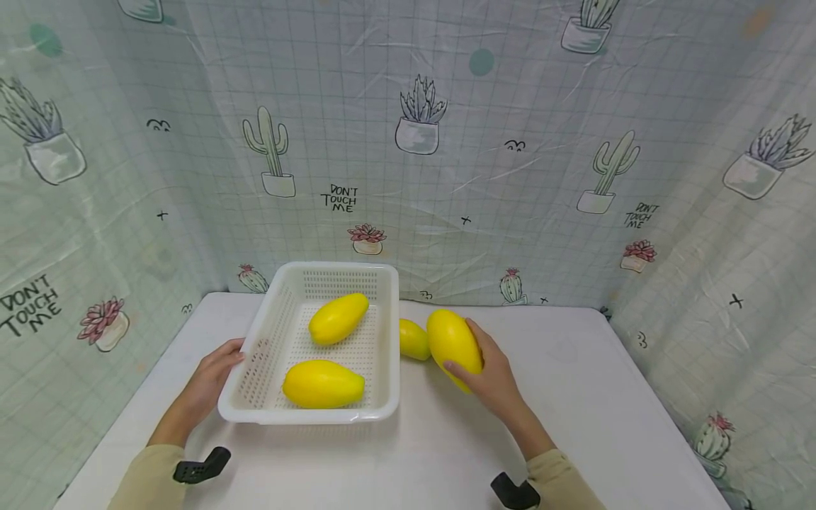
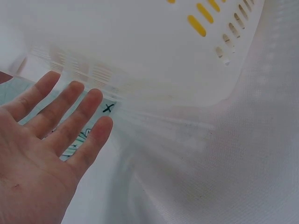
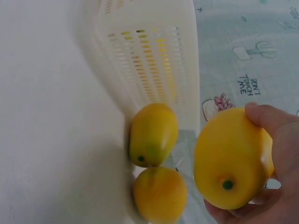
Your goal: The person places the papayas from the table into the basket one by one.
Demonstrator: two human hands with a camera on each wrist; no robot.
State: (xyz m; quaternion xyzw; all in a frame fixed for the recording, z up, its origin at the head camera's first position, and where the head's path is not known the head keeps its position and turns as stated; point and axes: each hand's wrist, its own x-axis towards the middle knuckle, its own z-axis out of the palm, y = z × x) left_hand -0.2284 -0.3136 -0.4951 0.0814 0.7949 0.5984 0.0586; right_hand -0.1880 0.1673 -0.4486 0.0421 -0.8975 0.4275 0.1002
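Right of frame centre: yellow papaya (image 1: 454, 347), gripped by right hand (image 1: 494, 375), fingers curled round it.
Papaya axis: upper left to lower right.
White basket (image 1: 306, 416): left of papaya.
Left hand (image 1: 209, 379): fingers straight, at basket's left side.

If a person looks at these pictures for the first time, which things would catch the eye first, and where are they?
Probably the bright yellow fruits: two lie inside the white basket, and a third is held in the right hand, to the basket's right. The right wrist view shows two more fruits beside the basket. Next may come the curtain behind, printed with potted plants and "DON'T TOUCH ME".
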